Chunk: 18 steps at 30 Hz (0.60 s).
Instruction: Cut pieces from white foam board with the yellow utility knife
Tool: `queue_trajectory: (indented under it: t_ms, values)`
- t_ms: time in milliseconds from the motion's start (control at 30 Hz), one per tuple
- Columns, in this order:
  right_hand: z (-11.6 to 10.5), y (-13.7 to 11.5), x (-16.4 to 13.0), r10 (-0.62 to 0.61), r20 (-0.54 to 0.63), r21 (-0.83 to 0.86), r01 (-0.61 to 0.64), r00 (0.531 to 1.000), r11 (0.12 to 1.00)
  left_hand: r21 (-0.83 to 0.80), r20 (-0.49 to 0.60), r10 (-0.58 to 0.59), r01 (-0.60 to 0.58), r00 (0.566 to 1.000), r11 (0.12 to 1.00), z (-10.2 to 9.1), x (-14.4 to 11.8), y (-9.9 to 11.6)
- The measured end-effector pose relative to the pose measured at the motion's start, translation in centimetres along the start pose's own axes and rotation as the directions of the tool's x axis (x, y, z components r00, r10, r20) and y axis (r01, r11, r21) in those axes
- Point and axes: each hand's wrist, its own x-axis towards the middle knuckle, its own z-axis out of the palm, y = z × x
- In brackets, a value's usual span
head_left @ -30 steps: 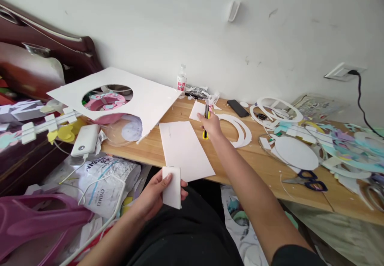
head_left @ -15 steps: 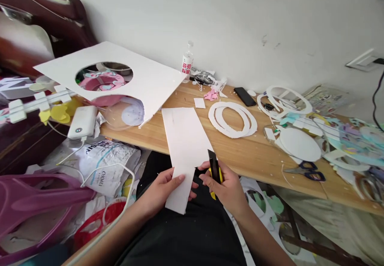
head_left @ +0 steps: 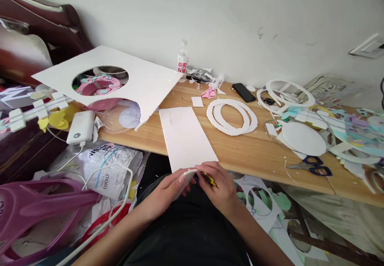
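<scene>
My left hand [head_left: 168,188] holds a small white foam piece [head_left: 186,177] edge-on over my lap, just below the table's front edge. My right hand [head_left: 220,186] grips a yellow and black utility knife [head_left: 208,178], its tip against that piece. Directly above the hands, a long white foam sheet [head_left: 186,136] lies on the wooden table [head_left: 240,154] and overhangs its edge.
A large white board with a round hole [head_left: 141,82] leans at the left, a power bank [head_left: 80,127] below it. White foam rings [head_left: 231,117], a phone [head_left: 244,92], a bottle [head_left: 182,61], a white disc [head_left: 303,139] and scissors [head_left: 313,166] crowd the table. Bags and scraps fill the floor.
My right hand took the knife from the table's back down to my lap and met the left hand. The small foam piece tilted from flat-facing to edge-on.
</scene>
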Motion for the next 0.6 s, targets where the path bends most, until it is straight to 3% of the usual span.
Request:
queue_trajectory:
  t_ms: [67,133,200,267,300,433,600]
  values:
    - [-0.5,0.9,-0.4,-0.036,0.020,-0.039,0.037,0.999,0.999,0.309,-0.001,0.200,-0.190,0.980,0.932,0.1,1.3,0.2]
    - [-1.3,2.4,-1.1,0.135,-0.087,-0.093,-0.143,0.987,0.985,0.605,0.032,0.352,-0.298,0.935,0.738,0.7,3.6,0.3]
    - [-2.3,4.3,-1.9,0.373,-0.261,-0.145,-0.418,0.890,0.897,0.816,0.119,0.426,-0.332,0.897,0.473,1.9,6.8,0.2]
    - [-3.5,6.3,-2.8,0.504,-0.355,-0.178,-0.587,0.787,0.790,0.914,0.227,0.422,-0.341,0.878,0.219,3.7,10.5,0.0]
    - [-4.2,7.1,-3.3,0.528,-0.364,-0.197,-0.617,0.767,0.762,0.925,0.247,0.417,-0.341,0.875,0.166,4.7,12.2,-0.2]
    - [-6.8,8.6,-4.7,0.564,-0.318,-0.263,-0.642,0.762,0.720,0.929,0.307,0.408,-0.364,0.860,0.069,8.3,17.8,-1.2]
    - [-9.3,8.6,-4.8,0.657,-0.228,-0.355,-0.690,0.718,0.631,0.918,0.368,0.406,-0.396,0.836,-0.016,10.4,20.3,-2.1]
